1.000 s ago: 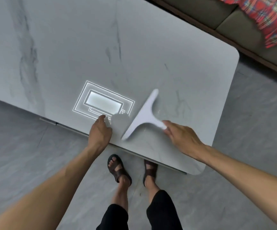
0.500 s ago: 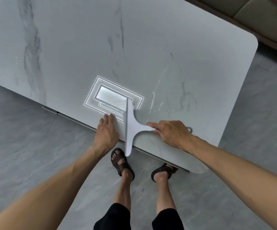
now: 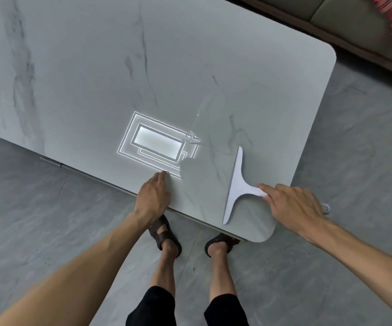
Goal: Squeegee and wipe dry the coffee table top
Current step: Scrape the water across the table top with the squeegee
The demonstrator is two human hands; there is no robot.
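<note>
Bare forearms, black trousers (image 3: 151, 309), and dark brown sandals (image 3: 164, 234).

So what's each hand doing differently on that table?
The right hand is closed around the handle of the white squeegee, while the left hand holds nothing. The left hand lies flat, palm down, on the table at its near edge; the right hand's grip is curled, with one finger stretched along the handle. The left hand sits by the bright light reflection, the right nearer the rounded corner. Both are over the same near edge.
</note>
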